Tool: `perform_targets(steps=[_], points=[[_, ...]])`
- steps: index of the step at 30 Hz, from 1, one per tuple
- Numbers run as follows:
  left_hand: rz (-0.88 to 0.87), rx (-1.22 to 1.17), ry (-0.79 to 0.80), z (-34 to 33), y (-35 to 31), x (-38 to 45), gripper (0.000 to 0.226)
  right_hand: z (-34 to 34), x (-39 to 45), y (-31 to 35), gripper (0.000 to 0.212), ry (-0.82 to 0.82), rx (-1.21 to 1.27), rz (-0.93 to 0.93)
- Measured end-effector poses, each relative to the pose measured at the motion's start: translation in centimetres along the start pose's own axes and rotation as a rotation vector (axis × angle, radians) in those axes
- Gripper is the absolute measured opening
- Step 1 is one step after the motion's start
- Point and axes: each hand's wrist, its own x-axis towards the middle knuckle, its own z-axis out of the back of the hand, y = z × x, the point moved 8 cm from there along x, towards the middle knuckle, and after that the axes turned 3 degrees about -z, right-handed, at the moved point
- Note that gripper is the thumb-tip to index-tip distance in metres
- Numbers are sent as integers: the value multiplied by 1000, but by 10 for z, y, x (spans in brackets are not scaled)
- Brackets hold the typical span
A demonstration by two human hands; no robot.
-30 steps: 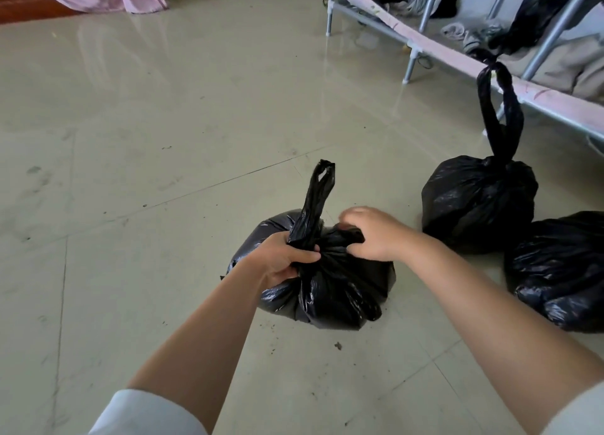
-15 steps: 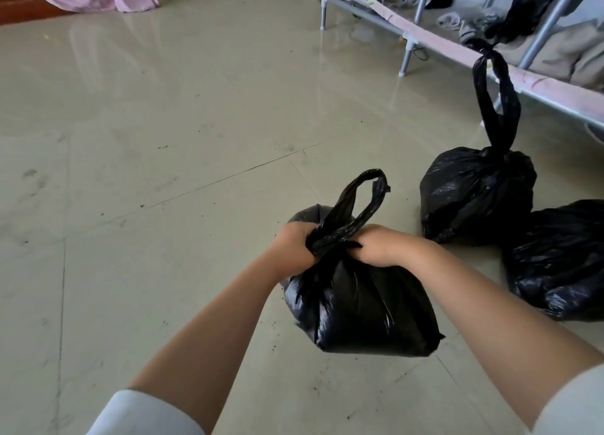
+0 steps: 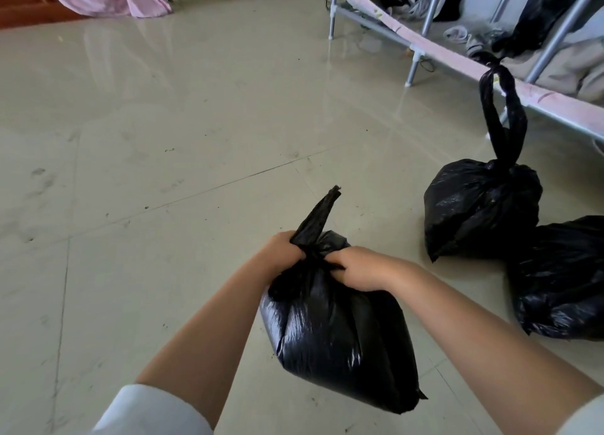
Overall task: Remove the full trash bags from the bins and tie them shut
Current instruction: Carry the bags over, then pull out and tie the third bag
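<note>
Black trash bag [image 3: 340, 343] is gripped at its gathered neck, low over the tiled floor [image 3: 147, 173]: left hand [image 3: 282, 250] & right hand [image 3: 362, 268] both clenched on the plastic. Two more bags [image 3: 480, 212] are set nearby, to the right

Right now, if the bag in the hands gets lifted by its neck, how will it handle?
Probably floppy: the held bag sags below both hands, left hand and right hand. Glossy film looks slippery. The bulging body suggests some weight.
</note>
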Motion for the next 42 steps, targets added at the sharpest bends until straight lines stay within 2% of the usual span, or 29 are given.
perform_targets(steps=[2,3,10,13,18,23,30,32,36,37,39,42], points=[[100,-376,181,-10,10,-8,27,-2,-4,-8,29,35,24,-11],[141,-500,211,-12,15,-10,29,-4,-5,-10,29,40,26,-13],[431,-870,80,-27,39,-12,31,-7,2,-9,27,-82,-43,-31],[401,-1022,-6,-26,35,-9,31,-4,4,-10,26,-121,-28,-27],[255,-1261,-104,-31,27,-6,30,-6,7,-8,26,-139,-42,-15],[151,-1267,-138,-35,28,-6,32,-12,5,-9,25,-122,-30,-17],[47,-762,-168,-30,49,-7,35,-49,2,-21,37,211,32,-95],[37,-698,-243,-21,58,-7,32,-32,2,-30,39,143,117,-126],[81,-619,-236,-17,70,-7,28,18,9,-30,23,-298,44,-86],[84,-645,-224,-18,71,-6,28,24,11,-24,22,-359,42,-50],[62,-696,-202,-20,68,-4,27,24,17,-8,25,-356,75,47],[24,-709,-199,-23,64,-2,30,9,33,-3,22,-149,101,5]])
